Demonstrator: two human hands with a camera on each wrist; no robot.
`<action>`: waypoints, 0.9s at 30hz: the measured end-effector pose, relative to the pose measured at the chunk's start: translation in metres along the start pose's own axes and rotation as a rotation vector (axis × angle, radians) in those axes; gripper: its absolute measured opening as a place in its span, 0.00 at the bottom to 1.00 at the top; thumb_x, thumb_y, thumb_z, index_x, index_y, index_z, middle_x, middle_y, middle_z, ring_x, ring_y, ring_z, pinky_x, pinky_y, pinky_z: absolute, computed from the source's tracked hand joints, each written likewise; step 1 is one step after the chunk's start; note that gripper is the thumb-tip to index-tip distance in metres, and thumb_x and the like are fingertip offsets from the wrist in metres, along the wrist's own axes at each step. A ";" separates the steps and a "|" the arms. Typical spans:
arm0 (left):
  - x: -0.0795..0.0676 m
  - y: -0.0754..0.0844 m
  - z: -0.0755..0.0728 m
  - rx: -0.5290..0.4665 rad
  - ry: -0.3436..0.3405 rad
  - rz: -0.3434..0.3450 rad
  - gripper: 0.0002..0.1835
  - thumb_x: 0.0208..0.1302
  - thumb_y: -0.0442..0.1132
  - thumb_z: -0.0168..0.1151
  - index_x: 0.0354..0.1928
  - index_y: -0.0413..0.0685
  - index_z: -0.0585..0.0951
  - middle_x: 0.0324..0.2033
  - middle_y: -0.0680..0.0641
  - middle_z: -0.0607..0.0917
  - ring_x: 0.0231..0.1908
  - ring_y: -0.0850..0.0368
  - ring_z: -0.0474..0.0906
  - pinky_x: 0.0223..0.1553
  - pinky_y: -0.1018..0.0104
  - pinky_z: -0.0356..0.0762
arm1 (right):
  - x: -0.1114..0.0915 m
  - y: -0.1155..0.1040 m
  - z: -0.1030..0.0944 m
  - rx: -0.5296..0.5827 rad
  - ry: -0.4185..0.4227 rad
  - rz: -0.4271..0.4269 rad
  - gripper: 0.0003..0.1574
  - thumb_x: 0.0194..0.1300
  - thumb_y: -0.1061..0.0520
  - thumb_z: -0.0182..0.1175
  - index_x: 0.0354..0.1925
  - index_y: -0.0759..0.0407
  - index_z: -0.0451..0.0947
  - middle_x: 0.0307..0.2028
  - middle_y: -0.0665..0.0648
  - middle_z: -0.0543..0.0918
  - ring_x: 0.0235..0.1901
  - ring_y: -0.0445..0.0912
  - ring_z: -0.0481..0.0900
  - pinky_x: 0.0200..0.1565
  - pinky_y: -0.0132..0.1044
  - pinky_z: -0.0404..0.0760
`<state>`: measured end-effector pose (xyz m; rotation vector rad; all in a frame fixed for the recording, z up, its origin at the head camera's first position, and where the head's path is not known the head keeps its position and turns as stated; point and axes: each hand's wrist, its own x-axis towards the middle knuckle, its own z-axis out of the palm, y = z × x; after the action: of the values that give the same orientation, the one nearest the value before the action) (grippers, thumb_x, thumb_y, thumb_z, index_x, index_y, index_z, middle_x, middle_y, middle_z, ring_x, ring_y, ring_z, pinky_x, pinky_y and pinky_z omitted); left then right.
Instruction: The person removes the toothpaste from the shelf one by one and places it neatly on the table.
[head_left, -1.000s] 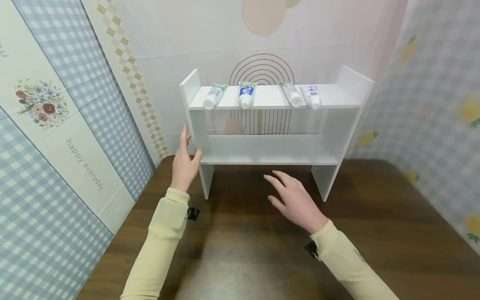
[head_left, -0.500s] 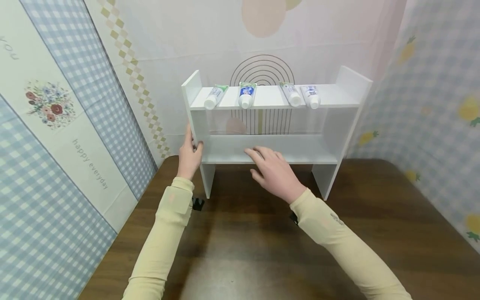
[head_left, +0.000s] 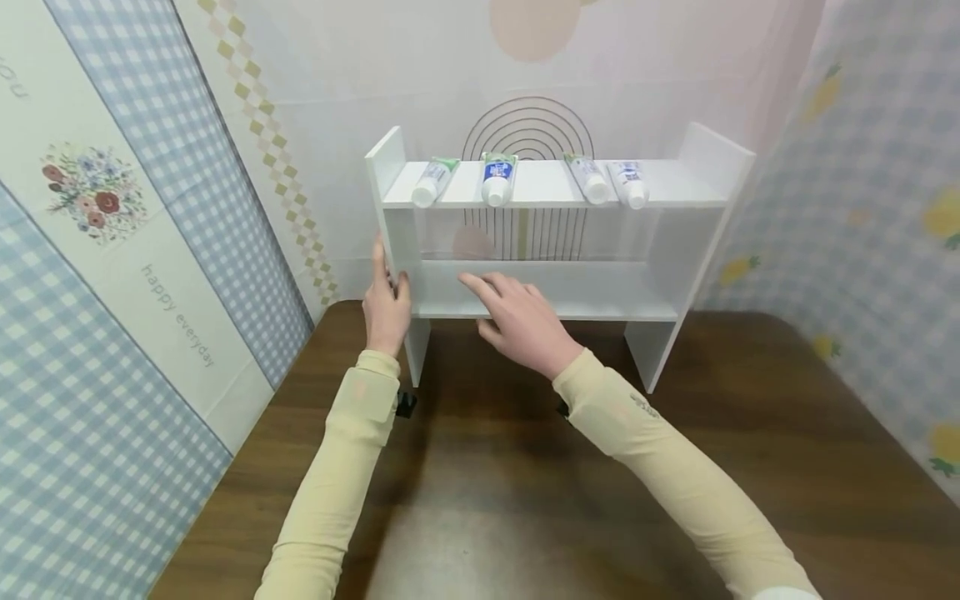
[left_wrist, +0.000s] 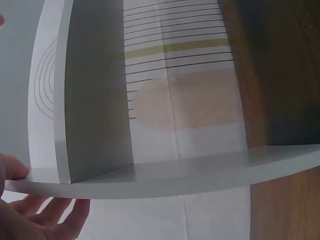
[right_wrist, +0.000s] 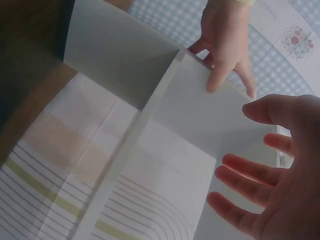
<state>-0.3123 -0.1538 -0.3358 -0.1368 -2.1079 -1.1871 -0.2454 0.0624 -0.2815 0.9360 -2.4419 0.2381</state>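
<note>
A white two-tier shelf rack [head_left: 600, 292] stands on the brown table. My left hand [head_left: 386, 315] grips its left side panel [head_left: 403, 242], thumb on the inner face and fingers round the outside. In the left wrist view the fingers [left_wrist: 75, 220] show just beyond the panel's edge. My right hand [head_left: 521, 325] hovers in front of the lower board, fingers spread and holding nothing. The right wrist view also shows that hand [right_wrist: 280, 170] open, with the left hand [right_wrist: 225, 50] on the panel past it. Several toothpaste tubes lie on the upper board, caps forward, including a blue-labelled tube [head_left: 497, 177].
Behind the rack hangs a pale patterned cloth [head_left: 337, 125]. Blue checked cloth [head_left: 90, 367] borders the left side, and another cloth with pineapples [head_left: 885, 208] the right. The wooden table [head_left: 480, 500] extends in front of the rack.
My left hand has come from beside the left panel to grip it. My right hand has moved left and forward, to before the lower board. The tubes stay in place on the rack.
</note>
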 end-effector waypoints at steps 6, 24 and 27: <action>-0.003 -0.002 -0.002 0.041 0.011 -0.004 0.34 0.73 0.40 0.47 0.76 0.72 0.49 0.36 0.35 0.82 0.23 0.47 0.69 0.27 0.57 0.64 | 0.023 -0.008 0.000 0.048 0.043 -0.029 0.43 0.64 0.58 0.59 0.74 0.47 0.56 0.55 0.58 0.78 0.42 0.52 0.80 0.35 0.45 0.76; 0.002 0.004 -0.006 0.057 -0.026 0.002 0.35 0.73 0.38 0.47 0.76 0.68 0.47 0.37 0.34 0.81 0.24 0.48 0.69 0.27 0.59 0.66 | 0.102 -0.026 -0.039 0.037 0.065 0.148 0.45 0.64 0.56 0.53 0.76 0.50 0.50 0.33 0.55 0.77 0.29 0.47 0.71 0.24 0.41 0.75; 0.001 0.003 -0.005 0.056 -0.036 0.007 0.36 0.73 0.38 0.46 0.76 0.68 0.47 0.36 0.33 0.82 0.24 0.47 0.70 0.27 0.58 0.67 | 0.103 -0.025 -0.039 0.025 0.061 0.181 0.44 0.64 0.55 0.53 0.75 0.50 0.51 0.35 0.56 0.77 0.30 0.48 0.73 0.25 0.41 0.76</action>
<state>-0.3091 -0.1560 -0.3310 -0.1405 -2.1679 -1.1286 -0.2785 -0.0028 -0.1953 0.7079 -2.4734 0.3557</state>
